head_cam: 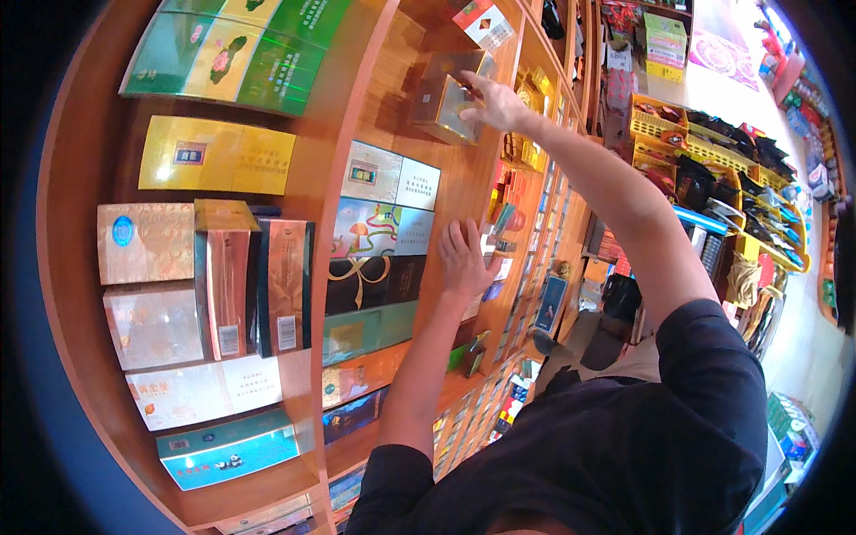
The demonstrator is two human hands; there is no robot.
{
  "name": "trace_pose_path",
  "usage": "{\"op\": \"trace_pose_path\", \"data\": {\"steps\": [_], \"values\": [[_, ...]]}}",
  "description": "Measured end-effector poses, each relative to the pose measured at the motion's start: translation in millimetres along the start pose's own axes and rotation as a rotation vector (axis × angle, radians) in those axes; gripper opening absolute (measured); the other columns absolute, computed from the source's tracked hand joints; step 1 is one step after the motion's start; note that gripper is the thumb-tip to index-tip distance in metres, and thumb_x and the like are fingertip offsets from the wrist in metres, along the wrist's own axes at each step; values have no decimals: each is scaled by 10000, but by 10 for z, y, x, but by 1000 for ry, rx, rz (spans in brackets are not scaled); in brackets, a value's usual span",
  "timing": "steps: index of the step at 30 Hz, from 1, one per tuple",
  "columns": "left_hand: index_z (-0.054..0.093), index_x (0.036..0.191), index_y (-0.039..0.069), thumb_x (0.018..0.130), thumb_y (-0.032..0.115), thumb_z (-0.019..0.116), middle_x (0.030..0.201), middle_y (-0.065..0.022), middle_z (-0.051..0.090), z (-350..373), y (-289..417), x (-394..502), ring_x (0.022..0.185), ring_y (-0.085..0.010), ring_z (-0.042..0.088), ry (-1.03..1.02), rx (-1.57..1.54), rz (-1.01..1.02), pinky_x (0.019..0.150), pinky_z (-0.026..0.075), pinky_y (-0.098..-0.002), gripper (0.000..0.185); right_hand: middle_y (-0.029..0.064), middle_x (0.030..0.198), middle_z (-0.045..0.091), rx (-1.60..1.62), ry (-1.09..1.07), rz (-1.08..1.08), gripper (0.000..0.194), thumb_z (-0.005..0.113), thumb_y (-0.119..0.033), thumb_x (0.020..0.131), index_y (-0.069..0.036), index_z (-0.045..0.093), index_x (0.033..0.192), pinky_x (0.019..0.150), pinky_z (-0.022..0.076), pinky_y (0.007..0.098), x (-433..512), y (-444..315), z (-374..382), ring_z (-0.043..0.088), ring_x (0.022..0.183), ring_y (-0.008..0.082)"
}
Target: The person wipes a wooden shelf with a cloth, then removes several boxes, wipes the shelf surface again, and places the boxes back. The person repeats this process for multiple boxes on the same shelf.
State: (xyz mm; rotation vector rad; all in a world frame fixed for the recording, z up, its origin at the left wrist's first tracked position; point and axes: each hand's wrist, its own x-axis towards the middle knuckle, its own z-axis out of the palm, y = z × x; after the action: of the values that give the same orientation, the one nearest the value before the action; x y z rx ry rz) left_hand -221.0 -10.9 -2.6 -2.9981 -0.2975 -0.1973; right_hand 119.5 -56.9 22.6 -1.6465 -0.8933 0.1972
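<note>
My right hand (498,105) reaches into an upper compartment of a wooden shelf, its fingers spread over the end of a shiny gold-brown box (449,110). Its fingertips overlap the box, but whether they grip it is unclear. A similar box (455,63) stands right behind. Lower down, my left hand (468,261) rests with fingers apart against the shelf's wooden board, holding nothing. Just left of it are a black carton with a gold bow design (371,281), a colourful carton (368,227) and a cream-and-white carton (388,175).
A wooden upright (341,200) divides the compartments. On the left stand a yellow carton (214,155), copper-coloured boxes (287,281) and a turquoise carton (231,451). A red-and-white box (483,25) leans at the top. Yellow baskets (722,154) with packets stand to the right.
</note>
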Motion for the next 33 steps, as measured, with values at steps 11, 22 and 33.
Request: {"op": "trace_pose_path", "data": {"steps": [11,22,33], "values": [[394,1483,21,786,302,775,1445,-285,399,12,-18,3,1359,-487,396,-3,65,-35,1105,361,-613,843,252,1549,377,-134,190,-16,1168,905,-255,666,-34,226,1591,1189,373,469,-324,-158,453,403,1409,442],[398,1484,19,768,219,755,1431,-279,408,24,-14,26,1343,-488,410,10,77,-33,1094,380,-597,825,268,1448,473,-300,33,19,1173,920,-393,687,32,259,1558,1165,396,433,-349,-205,692,492,1342,408],[376,1494,14,773,188,738,1440,-282,394,4,-5,29,1346,-489,402,10,66,-14,1113,359,-603,826,221,1409,526,-413,76,-13,1194,932,-411,672,83,272,1536,1139,420,436,-428,-169,795,504,1321,363]]}}
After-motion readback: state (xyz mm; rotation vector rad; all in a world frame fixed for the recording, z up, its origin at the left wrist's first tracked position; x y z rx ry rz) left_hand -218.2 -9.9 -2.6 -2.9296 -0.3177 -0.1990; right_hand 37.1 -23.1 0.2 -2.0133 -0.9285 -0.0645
